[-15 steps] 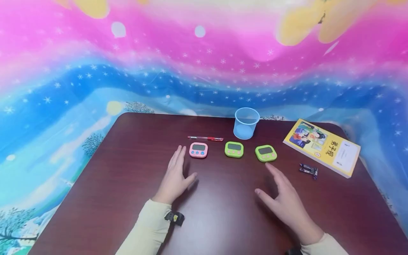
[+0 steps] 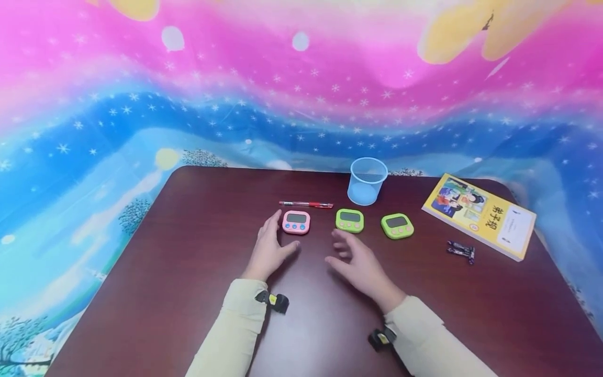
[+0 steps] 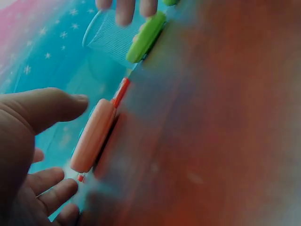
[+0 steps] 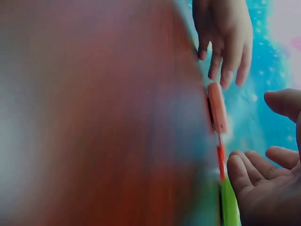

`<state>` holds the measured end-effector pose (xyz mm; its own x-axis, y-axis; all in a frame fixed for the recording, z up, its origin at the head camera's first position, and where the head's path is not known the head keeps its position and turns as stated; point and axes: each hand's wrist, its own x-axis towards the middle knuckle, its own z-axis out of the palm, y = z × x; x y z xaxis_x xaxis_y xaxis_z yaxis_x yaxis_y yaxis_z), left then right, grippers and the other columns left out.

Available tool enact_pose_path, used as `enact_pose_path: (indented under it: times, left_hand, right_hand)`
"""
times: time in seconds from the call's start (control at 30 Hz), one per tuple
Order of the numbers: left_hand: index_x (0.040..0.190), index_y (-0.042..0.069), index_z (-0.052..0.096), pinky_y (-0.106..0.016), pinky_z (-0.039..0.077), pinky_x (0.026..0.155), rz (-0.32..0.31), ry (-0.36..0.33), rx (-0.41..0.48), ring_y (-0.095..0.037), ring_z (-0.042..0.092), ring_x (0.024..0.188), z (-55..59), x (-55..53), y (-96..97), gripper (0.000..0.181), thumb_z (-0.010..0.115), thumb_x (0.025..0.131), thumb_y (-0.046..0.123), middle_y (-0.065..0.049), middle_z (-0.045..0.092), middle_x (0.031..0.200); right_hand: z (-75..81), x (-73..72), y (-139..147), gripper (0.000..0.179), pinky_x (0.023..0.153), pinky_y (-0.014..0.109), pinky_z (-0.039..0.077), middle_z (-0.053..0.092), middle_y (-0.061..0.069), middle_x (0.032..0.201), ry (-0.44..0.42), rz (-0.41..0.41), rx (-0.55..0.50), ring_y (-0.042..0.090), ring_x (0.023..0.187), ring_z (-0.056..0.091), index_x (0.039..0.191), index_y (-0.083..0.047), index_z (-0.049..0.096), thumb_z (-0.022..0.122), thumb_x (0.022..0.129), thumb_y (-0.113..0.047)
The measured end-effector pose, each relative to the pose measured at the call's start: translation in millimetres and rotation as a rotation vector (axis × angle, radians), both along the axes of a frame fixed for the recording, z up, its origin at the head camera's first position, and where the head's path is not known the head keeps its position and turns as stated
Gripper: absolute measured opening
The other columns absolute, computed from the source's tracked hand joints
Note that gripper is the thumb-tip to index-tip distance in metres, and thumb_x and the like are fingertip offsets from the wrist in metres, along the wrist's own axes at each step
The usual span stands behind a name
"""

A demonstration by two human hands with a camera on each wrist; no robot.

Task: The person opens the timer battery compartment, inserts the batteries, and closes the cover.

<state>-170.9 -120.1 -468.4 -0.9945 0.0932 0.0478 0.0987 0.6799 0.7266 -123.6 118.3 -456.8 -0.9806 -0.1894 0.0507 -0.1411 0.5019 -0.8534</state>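
In the head view a pink timer (image 2: pixel 296 223) with blue buttons lies on the table beside my left hand (image 2: pixel 270 248). That hand's fingers and thumb are spread at the timer's left and near sides, holding nothing; the left wrist view shows the timer (image 3: pixel 94 136) in the gap between thumb and fingers. My right hand (image 2: pixel 363 264) is just in front of the middle green timer (image 2: pixel 350 221), fingers loosely bent around nothing. A second green timer (image 2: pixel 398 226) lies farther right. Behind the pink timer is a red pen (image 2: pixel 306 204).
A light blue mesh cup (image 2: pixel 366 183) stands near the table's back edge. To the right lie a yellow book (image 2: pixel 480 217) and some small dark wrapped items (image 2: pixel 461 251). A colourful printed cloth (image 2: pixel 264 104) hangs behind the table (image 2: pixel 188 262).
My right hand has moved left, from in front of the right green timer to the middle one. My left hand has shifted slightly right, closer to the pink timer.
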Motion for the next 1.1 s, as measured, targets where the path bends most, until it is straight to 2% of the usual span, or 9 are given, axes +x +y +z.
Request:
enact_pose_path:
  times: [0.17, 0.33, 0.5, 0.67, 0.8, 0.9, 0.97, 1.03, 1.1]
  left_hand:
    - [0.156, 0.005, 0.031, -0.047, 0.041, 0.111, -0.061, 0.018, -0.151, -0.035, 0.041, 0.131, -2.3, -12.9, 9.9, 0.096, 0.084, 0.081, 0.034, -0.015, 0.039, 0.154]
    - [0.154, 0.006, 0.035, -0.044, 0.046, 0.105, -0.114, 0.013, -0.19, -0.033, 0.042, 0.126, -1.0, -19.9, 18.1, 0.095, 0.085, 0.08, 0.036, -0.014, 0.046, 0.149]
    - [0.148, 0.008, 0.047, -0.041, 0.05, 0.094, -0.115, 0.011, -0.194, -0.03, 0.048, 0.116, 0.0, -20.2, 17.1, 0.087, 0.089, 0.077, 0.034, -0.013, 0.053, 0.132]
    - [0.14, 0.01, 0.054, -0.038, 0.05, 0.093, -0.17, 0.027, -0.139, -0.027, 0.05, 0.115, 4.0, -13.0, 14.1, 0.077, 0.09, 0.075, 0.031, -0.007, 0.056, 0.127]
    - [0.138, 0.013, 0.051, -0.035, 0.052, 0.093, -0.232, 0.067, -0.007, -0.021, 0.055, 0.109, 8.4, 1.0, 17.0, 0.077, 0.091, 0.074, 0.025, -0.003, 0.06, 0.124]
    - [0.139, 0.014, 0.046, -0.034, 0.054, 0.095, -0.33, 0.083, 0.209, -0.017, 0.061, 0.106, 10.8, 13.9, 23.9, 0.076, 0.088, 0.076, 0.013, -0.004, 0.061, 0.132]
    - [0.138, 0.014, 0.042, -0.032, 0.05, 0.101, -0.406, 0.064, 0.363, -0.016, 0.062, 0.114, 13.0, 22.6, 29.0, 0.075, 0.085, 0.077, 0.005, -0.003, 0.056, 0.143]
    - [0.136, 0.013, 0.039, -0.03, 0.042, 0.109, -0.471, 0.027, 0.5, -0.017, 0.054, 0.129, 14.6, 30.2, 34.3, 0.073, 0.081, 0.078, -0.002, 0.0, 0.047, 0.153]
    - [0.133, 0.013, 0.037, -0.027, 0.035, 0.113, -0.512, -0.017, 0.59, -0.017, 0.044, 0.14, 15.7, 37.2, 39.0, 0.071, 0.078, 0.078, -0.006, 0.005, 0.04, 0.157]
  right_hand:
    - [-6.6, -21.6, -29, 0.065, 0.086, 0.032, 0.056, 0.059, 0.012, 0.139, -0.053, -0.041, 0.015, 0.016, 0.096, 0.065, 0.148, -0.001, 0.044, 0.066, 0.087, -0.006]
    - [-12.7, -30.5, -46, 0.065, 0.077, 0.026, 0.049, 0.063, 0.012, 0.132, -0.068, -0.107, 0.023, 0.013, 0.082, 0.058, 0.146, 0.003, 0.045, 0.059, 0.083, -0.002]
    - [-15.1, -26.5, -54, 0.067, 0.073, 0.023, 0.051, 0.063, 0.014, 0.129, -0.088, -0.122, -0.115, 0.016, 0.084, 0.059, 0.147, 0.0, 0.043, 0.061, 0.082, 0.001]
    - [-15.6, -17.6, -53, 0.061, 0.079, 0.021, 0.054, 0.063, 0.016, 0.122, -0.056, -0.165, -0.286, 0.023, 0.096, 0.064, 0.144, 0.001, 0.046, 0.062, 0.085, 0.003]
    - [-11.0, -5.6, -43, 0.054, 0.086, 0.024, 0.055, 0.063, 0.019, 0.123, -0.058, -0.175, -0.369, 0.029, 0.104, 0.065, 0.142, 0.003, 0.049, 0.063, 0.089, 0.002]
    - [-7.5, 5.7, -28, 0.048, 0.088, 0.026, 0.055, 0.064, 0.019, 0.126, -0.08, -0.155, -0.39, 0.029, 0.107, 0.065, 0.14, 0.001, 0.053, 0.064, 0.093, -0.001]
    - [-8.2, 12.3, -17, 0.043, 0.086, 0.024, 0.056, 0.063, 0.019, 0.128, -0.087, -0.125, -0.412, 0.026, 0.106, 0.065, 0.138, 0.0, 0.055, 0.063, 0.096, -0.004]
    - [-3.4, 20.4, -9, 0.041, 0.085, 0.027, 0.057, 0.062, 0.02, 0.13, -0.09, -0.085, -0.431, 0.023, 0.104, 0.066, 0.138, 0.001, 0.055, 0.062, 0.098, -0.005]
    - [0.8, 27.8, -2, 0.04, 0.085, 0.029, 0.058, 0.06, 0.022, 0.132, -0.091, -0.049, -0.46, 0.019, 0.1, 0.067, 0.138, 0.002, 0.053, 0.06, 0.1, -0.006]
